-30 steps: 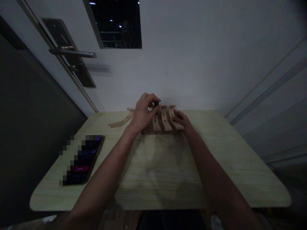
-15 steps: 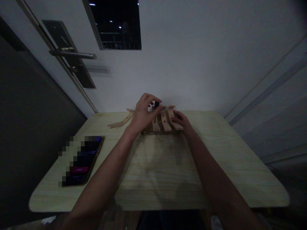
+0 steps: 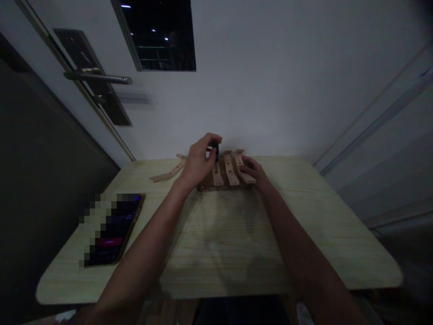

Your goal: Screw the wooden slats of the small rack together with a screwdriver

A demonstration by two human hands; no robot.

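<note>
At the far edge of the pale wooden table (image 3: 219,234) lies a brown wooden base with three light wooden slats (image 3: 227,172) on it. My left hand (image 3: 198,161) is curled round a small dark tool (image 3: 215,150) that stands upright over the leftmost slat. My right hand (image 3: 251,169) rests on the rightmost slat, fingers lying flat on the wood. A loose curved wooden slat (image 3: 168,171) lies on the table to the left of my left hand.
A phone (image 3: 111,228) with a lit screen lies near the table's left edge. Behind the table stands a white door with a metal lever handle (image 3: 98,78) and a dark window (image 3: 158,34). The light is dim.
My left hand has turned at the wrist, and the dark tool now stands more upright. The view has shifted slightly left. My right hand has kept its place.
</note>
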